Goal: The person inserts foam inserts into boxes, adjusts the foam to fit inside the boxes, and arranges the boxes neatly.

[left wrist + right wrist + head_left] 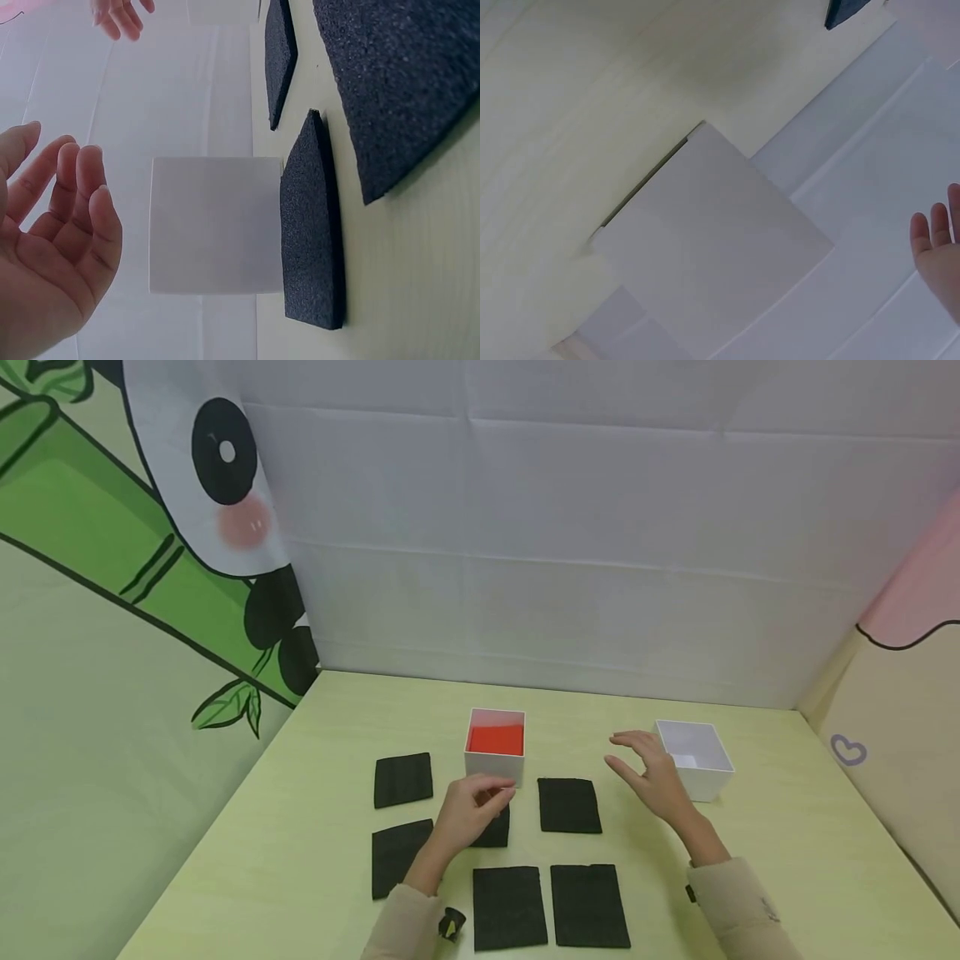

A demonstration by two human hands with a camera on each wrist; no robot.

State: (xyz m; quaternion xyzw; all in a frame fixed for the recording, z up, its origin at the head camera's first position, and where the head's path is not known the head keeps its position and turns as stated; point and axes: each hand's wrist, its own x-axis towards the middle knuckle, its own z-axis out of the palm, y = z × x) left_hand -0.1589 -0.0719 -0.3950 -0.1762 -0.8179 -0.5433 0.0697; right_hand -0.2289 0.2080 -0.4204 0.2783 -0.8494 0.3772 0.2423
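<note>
Loosely bent and holding nothing, my left hand (467, 817) hovers in front of a white box (495, 766) with a flat red piece (497, 740) inside. Beneath that hand lies a black foam square (491, 831), partly hidden by it. In the left wrist view the left hand (60, 247) is apart from the box (216, 225), with its palm bare. My right hand (658, 781) is raised with thumb and fingers spread apart, just left of a second white box (708, 782). The right wrist view shows these fingers (921, 232) away from the box (712, 240), touching nothing.
More black foam squares lie flat on the pale yellow table (300, 860): one at the back left (403, 780), one right of the red piece's box (569, 806), several nearer the front (510, 908). A white cloth wall (570, 568) rises behind the table.
</note>
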